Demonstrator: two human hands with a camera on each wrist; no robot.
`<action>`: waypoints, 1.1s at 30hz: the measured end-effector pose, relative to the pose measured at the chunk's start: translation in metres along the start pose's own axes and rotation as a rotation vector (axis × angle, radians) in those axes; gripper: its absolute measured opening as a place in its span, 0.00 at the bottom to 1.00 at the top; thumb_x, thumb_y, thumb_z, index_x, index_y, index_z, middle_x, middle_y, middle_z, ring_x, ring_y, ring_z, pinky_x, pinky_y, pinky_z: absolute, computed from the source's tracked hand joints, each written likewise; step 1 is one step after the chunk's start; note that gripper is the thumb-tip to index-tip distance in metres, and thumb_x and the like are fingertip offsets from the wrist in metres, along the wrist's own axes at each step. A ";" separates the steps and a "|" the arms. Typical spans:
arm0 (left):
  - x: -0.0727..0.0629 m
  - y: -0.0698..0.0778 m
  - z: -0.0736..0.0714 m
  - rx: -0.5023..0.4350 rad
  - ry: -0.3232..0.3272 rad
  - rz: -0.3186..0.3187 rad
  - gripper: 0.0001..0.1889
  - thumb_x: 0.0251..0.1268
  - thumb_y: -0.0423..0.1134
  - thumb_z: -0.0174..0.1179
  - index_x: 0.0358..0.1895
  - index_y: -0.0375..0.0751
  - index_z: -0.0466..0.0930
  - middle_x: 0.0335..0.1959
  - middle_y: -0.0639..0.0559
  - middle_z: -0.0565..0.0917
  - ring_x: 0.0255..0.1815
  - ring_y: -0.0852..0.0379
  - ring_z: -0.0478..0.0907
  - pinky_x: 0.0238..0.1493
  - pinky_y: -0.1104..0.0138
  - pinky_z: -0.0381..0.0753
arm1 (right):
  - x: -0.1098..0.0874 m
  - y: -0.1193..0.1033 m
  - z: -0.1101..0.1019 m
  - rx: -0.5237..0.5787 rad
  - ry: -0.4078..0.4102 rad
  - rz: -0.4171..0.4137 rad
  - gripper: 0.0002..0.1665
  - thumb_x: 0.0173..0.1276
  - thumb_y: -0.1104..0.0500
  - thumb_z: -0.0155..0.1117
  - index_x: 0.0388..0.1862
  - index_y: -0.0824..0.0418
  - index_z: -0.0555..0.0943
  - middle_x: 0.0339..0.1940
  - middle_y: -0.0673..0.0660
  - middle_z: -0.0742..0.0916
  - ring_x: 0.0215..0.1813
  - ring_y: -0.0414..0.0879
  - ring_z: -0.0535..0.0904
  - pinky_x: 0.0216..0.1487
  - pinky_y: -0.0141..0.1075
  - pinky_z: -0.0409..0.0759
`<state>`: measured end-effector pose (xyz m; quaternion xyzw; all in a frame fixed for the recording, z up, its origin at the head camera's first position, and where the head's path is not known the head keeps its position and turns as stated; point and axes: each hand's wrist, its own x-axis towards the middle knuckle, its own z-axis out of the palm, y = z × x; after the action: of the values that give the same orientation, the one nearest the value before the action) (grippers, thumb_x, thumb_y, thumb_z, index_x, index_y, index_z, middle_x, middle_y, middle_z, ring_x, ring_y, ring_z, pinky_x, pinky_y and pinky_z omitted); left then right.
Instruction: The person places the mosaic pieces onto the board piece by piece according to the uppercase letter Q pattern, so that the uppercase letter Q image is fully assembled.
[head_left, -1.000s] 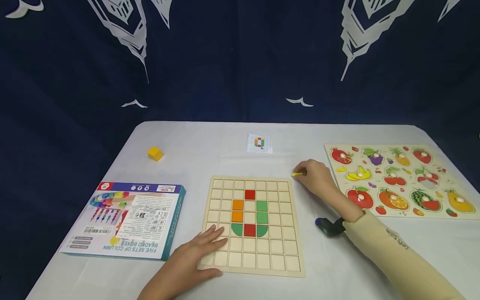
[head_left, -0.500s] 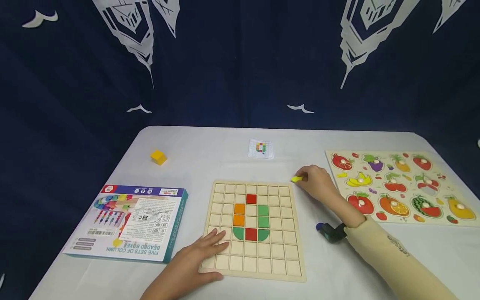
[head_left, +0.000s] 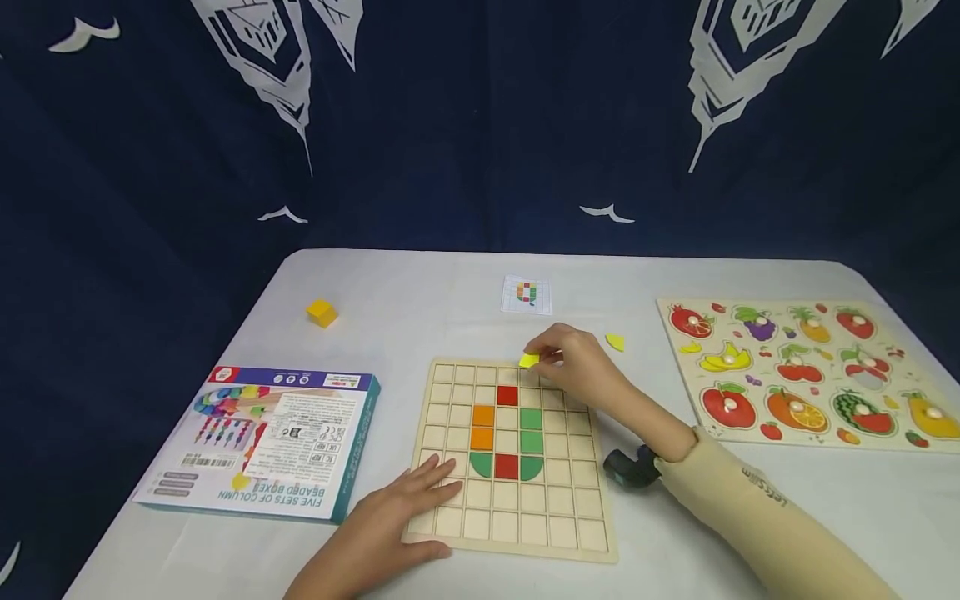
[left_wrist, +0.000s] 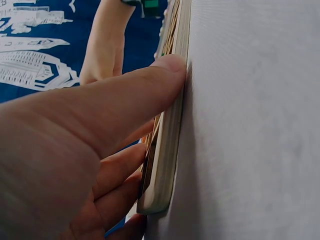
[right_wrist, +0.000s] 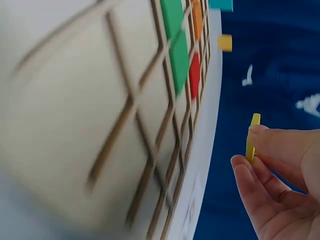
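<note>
A wooden grid board (head_left: 577, 504) lies on the table with red (head_left: 507, 396), orange (head_left: 483, 427) and green tiles (head_left: 531, 430) set in its cells. My left hand (head_left: 390, 521) rests at its near left corner, fingers spread on top. In the left wrist view the thumb (left_wrist: 150, 82) lies along the board's edge. Between thumb and fingers, my right hand (head_left: 581, 362) pinches a small yellow tile (head_left: 528, 361) above the board's far edge. The right wrist view shows the yellow tile (right_wrist: 253, 137) edge-on, apart from the board. Another yellow tile (head_left: 615, 342), rounded on one side, lies right of this hand.
A pattern card (head_left: 527, 295) lies behind the board. A yellow cube (head_left: 322, 313) stands at the far left, with a bead-set box (head_left: 255, 450) nearer. To the right is a fruit puzzle board (head_left: 817, 375). A black device (head_left: 632, 468) is at the right wrist.
My right hand has moved left from beside the board to over its far edge, carrying a yellow tile. A second yellow tile now shows where that hand was. The left hand stays put.
</note>
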<state>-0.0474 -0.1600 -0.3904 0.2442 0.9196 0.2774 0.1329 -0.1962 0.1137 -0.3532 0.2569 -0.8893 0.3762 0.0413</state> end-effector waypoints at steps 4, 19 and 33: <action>0.001 0.000 -0.001 0.004 -0.004 0.002 0.35 0.51 0.52 0.68 0.65 0.51 0.71 0.70 0.61 0.60 0.71 0.55 0.51 0.61 0.50 0.63 | 0.007 -0.009 0.017 0.023 -0.062 -0.046 0.10 0.53 0.72 0.70 0.36 0.66 0.84 0.34 0.53 0.82 0.35 0.45 0.76 0.41 0.33 0.79; 0.001 0.000 -0.003 -0.004 -0.010 0.008 0.34 0.51 0.53 0.67 0.65 0.50 0.71 0.70 0.61 0.60 0.71 0.55 0.51 0.60 0.48 0.64 | 0.015 -0.020 0.047 -0.102 -0.195 -0.069 0.10 0.54 0.67 0.72 0.36 0.64 0.84 0.29 0.51 0.79 0.29 0.42 0.72 0.32 0.31 0.74; 0.001 0.001 -0.002 -0.022 -0.015 -0.009 0.34 0.52 0.51 0.68 0.65 0.50 0.71 0.70 0.61 0.60 0.71 0.55 0.51 0.61 0.51 0.63 | 0.012 -0.020 0.047 -0.095 -0.229 -0.083 0.05 0.59 0.69 0.66 0.34 0.62 0.85 0.32 0.50 0.82 0.33 0.41 0.76 0.37 0.31 0.76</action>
<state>-0.0486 -0.1600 -0.3883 0.2405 0.9166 0.2851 0.1439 -0.1909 0.0642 -0.3709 0.3323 -0.8936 0.2998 -0.0329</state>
